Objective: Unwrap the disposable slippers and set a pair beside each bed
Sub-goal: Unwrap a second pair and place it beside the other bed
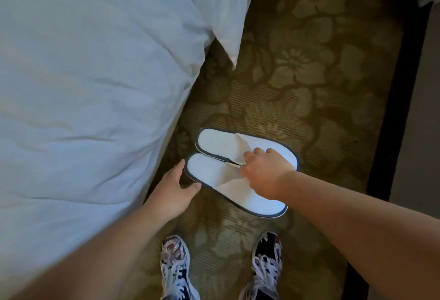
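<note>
Two white disposable slippers with dark edging lie side by side on the carpet beside the bed [83, 85]. The far slipper [219, 142] and the near slipper [209, 171] have their heels toward the bed. My right hand [264, 173] rests over their uppers, fingers pinching the edges of the toe covers where the two meet. My left hand [173, 190] is open, fingers spread, its tips touching the heel rim of the near slipper. No wrapper is in view.
A white duvet hangs over the bed's side, one corner [228, 44] dropping to the floor. The patterned olive carpet [309, 73] has a dark border strip [400, 99] at right. My two sneakers [176, 268] stand just below the slippers.
</note>
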`<control>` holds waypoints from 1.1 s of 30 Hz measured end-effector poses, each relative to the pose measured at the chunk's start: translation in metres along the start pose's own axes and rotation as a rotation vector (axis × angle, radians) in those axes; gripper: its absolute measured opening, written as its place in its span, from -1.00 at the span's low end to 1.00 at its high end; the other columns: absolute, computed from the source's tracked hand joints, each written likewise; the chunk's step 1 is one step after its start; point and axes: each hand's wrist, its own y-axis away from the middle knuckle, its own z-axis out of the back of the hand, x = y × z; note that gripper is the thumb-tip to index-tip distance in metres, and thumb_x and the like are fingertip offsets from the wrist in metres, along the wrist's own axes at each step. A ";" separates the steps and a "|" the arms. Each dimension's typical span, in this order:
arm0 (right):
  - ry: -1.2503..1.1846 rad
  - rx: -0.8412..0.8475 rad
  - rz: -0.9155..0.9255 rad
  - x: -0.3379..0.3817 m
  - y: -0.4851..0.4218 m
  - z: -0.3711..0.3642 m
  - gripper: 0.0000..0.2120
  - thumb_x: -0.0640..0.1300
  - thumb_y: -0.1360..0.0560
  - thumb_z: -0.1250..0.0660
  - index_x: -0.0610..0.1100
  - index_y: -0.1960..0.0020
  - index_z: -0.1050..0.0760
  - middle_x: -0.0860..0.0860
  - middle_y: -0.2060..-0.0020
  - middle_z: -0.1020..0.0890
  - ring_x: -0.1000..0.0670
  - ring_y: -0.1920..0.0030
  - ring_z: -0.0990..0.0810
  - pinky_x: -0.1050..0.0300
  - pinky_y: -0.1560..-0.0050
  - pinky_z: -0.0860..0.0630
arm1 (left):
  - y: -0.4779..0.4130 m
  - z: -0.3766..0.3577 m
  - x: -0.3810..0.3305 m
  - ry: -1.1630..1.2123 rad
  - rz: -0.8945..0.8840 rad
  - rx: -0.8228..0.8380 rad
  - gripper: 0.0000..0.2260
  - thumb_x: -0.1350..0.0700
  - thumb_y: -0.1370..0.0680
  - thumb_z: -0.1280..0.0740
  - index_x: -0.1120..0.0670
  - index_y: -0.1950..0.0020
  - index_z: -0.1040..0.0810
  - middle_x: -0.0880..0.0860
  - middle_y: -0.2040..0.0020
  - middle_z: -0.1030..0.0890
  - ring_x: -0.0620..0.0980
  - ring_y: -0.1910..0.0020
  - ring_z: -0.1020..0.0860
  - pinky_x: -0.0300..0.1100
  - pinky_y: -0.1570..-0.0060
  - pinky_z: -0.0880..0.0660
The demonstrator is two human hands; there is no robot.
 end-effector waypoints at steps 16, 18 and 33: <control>0.136 -0.033 -0.061 0.003 -0.181 -0.111 -0.72 -0.22 -0.55 -0.24 -0.14 -0.25 -0.51 -0.18 -0.16 -0.46 -0.22 -0.10 -0.42 -0.05 0.07 -0.32 | -0.249 -0.005 0.000 -0.086 -0.051 -0.019 -0.53 -0.01 -0.65 -0.14 0.07 -0.55 -0.22 0.13 -0.50 -0.32 0.11 -0.40 -0.36 -0.10 -0.27 -0.32; 0.159 -0.042 -0.058 0.007 -0.194 -0.120 -0.72 -0.21 -0.55 -0.24 -0.14 -0.25 -0.51 -0.19 -0.17 -0.46 -0.22 -0.11 -0.42 -0.03 0.10 -0.26 | -0.266 -0.005 0.009 -0.121 -0.067 -0.016 -0.55 0.00 -0.64 -0.15 0.08 -0.53 -0.27 0.15 -0.47 -0.37 0.11 -0.35 -0.41 -0.11 -0.21 -0.35; -1.230 -0.508 -0.654 -0.023 -0.203 -0.131 -0.53 0.26 -0.48 -0.34 0.02 -0.27 -0.54 0.05 -0.13 -0.60 0.12 0.02 -0.58 0.26 0.09 -0.49 | -0.292 -0.006 0.005 0.179 -0.098 0.026 -0.57 0.00 -0.67 -0.10 0.21 -0.46 -0.35 0.20 -0.40 -0.43 0.08 -0.15 -0.45 -0.13 -0.13 -0.39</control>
